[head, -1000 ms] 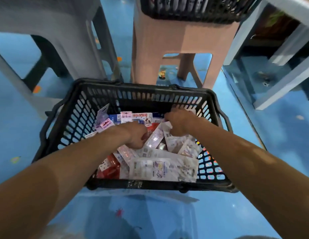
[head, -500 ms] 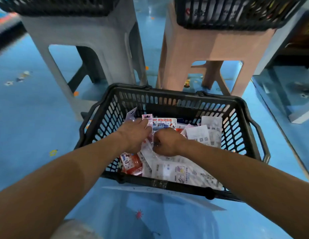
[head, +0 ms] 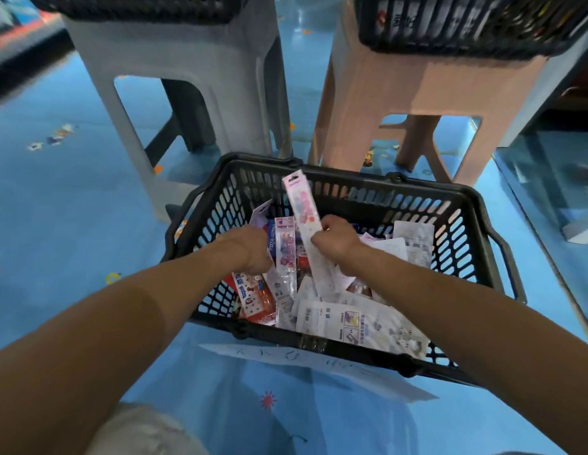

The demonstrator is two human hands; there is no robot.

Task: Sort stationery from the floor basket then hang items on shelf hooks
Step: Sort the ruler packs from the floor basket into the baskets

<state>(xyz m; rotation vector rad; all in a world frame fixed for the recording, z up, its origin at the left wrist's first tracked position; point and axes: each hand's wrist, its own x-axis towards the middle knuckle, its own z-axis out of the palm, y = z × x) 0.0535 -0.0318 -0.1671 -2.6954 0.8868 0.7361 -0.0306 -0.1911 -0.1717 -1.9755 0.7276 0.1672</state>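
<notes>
Since 0.5 s ago: right hand [head: 335, 241] has lifted one long pink pack [head: 302, 205] out of the pile. It pinches the pack mid-length, and the top tilts up over the floor basket [head: 430, 184]. Left hand [head: 250, 247] stays low among the packs, fingers curled; cannot tell what it holds. Pack print and the writing on the white sheet [head: 319, 366] are too blurred to read. Count: 2 stools, grey [head: 194, 54] and pink [head: 417, 83]; 3 baskets, one on each stool.
</notes>
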